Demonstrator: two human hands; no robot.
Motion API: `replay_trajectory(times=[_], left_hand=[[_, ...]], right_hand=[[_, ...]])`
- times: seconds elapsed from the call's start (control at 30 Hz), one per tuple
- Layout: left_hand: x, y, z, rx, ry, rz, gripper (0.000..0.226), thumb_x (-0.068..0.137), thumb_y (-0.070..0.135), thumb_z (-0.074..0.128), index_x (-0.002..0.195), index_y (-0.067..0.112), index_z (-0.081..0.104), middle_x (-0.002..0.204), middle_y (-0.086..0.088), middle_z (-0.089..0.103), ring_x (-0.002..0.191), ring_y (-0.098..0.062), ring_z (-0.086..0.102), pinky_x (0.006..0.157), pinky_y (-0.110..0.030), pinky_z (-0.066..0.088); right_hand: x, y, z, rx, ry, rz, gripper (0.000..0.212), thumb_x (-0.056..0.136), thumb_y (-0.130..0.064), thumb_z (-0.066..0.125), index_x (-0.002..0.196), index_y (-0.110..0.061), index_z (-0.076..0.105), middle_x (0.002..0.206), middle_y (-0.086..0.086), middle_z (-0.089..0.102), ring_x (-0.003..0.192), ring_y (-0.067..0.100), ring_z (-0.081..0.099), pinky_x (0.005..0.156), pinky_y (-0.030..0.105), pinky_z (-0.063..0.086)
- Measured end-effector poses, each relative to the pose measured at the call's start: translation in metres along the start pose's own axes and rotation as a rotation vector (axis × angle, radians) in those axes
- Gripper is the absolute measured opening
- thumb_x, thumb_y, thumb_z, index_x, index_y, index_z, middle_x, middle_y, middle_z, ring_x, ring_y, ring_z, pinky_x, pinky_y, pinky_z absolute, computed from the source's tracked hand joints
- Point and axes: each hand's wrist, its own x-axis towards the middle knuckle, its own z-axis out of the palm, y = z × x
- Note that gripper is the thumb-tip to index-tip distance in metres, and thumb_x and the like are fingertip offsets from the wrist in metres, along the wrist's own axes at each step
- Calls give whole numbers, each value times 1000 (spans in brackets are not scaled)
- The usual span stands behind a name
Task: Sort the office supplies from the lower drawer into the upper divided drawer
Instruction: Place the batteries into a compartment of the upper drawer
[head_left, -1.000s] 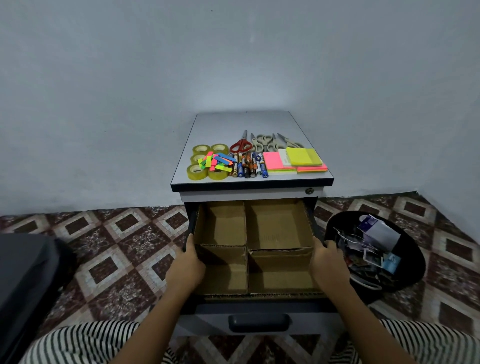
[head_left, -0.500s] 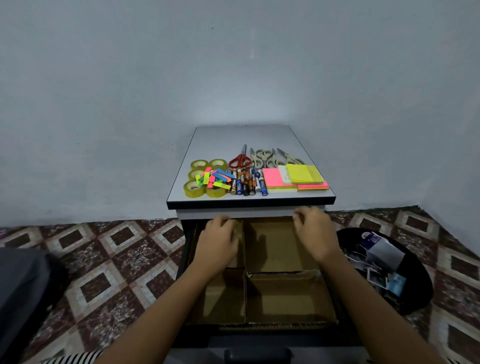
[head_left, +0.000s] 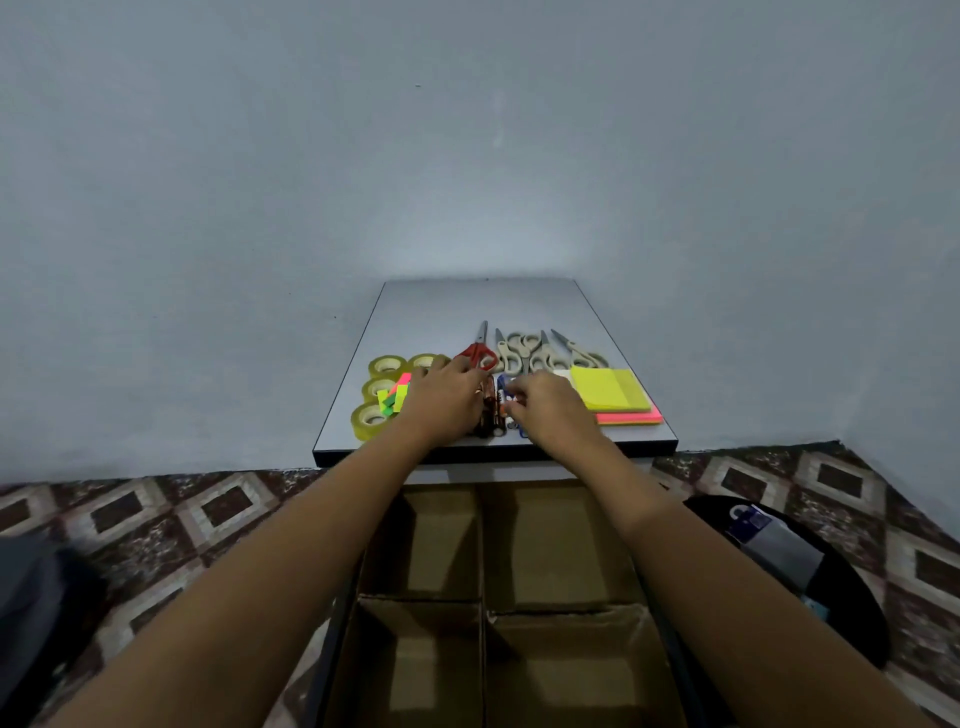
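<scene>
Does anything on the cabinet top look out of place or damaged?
Nothing is spilled or broken. Only small things: the rightmost grey scissors lie slanted to the others, and the yellow pad sits offset on the pink pad.

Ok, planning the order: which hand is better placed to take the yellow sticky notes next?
Probably right: the right hand lies beside the yellow sticky notes; the left hand is by the tape rolls.

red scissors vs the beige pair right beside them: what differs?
Handles: the red scissors have red ones, the beige pair pale beige ones. Cover: the left hand overlaps the red scissors' handles; no hand covers the beige pair. Shared: both lie flat on the cabinet top, tips toward the wall.
</scene>
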Motion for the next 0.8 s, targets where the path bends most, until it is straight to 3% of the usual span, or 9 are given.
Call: replay_trajectory(times=[0.17,0.37,0.57,0.7,0.8], left_hand=[[16,-10,-8,9,-193,80,45,93,34,44,137,27,45,145,-4,40,137,-26,29,108,-53,22],[19,-13,-6,-11,-225,110,44,93,35,45,136,25,45,139,-8,46,132,-27,36,107,-54,24],[20,-17,-5,-20,-243,121,43,93,38,47,134,23,48,134,-8,51,129,-26,39,105,-53,25],[19,-18,-5,-35,-212,116,43,93,37,49,133,20,49,134,-7,51,128,-24,40,105,-51,25],[18,-18,-6,-61,-166,107,47,91,36,52,135,20,48,135,-7,50,128,-24,41,104,-47,27]], right_hand=[[26,-2,4,-142,-153,-54,44,90,-31,58,132,-22,53,121,12,52,115,30,48,91,40,44],[39,0,9,-211,-285,-1,41,92,-32,52,130,-15,51,135,18,35,124,37,38,100,45,40],[40,-2,11,-172,-267,28,32,91,-27,55,117,-8,59,132,19,34,114,34,45,95,38,42],[37,-5,13,-70,-201,62,34,90,-21,59,119,-5,55,134,18,33,108,32,51,92,35,44],[35,-7,13,26,-162,61,34,89,-13,57,122,-7,50,131,19,40,108,33,52,82,29,39]])
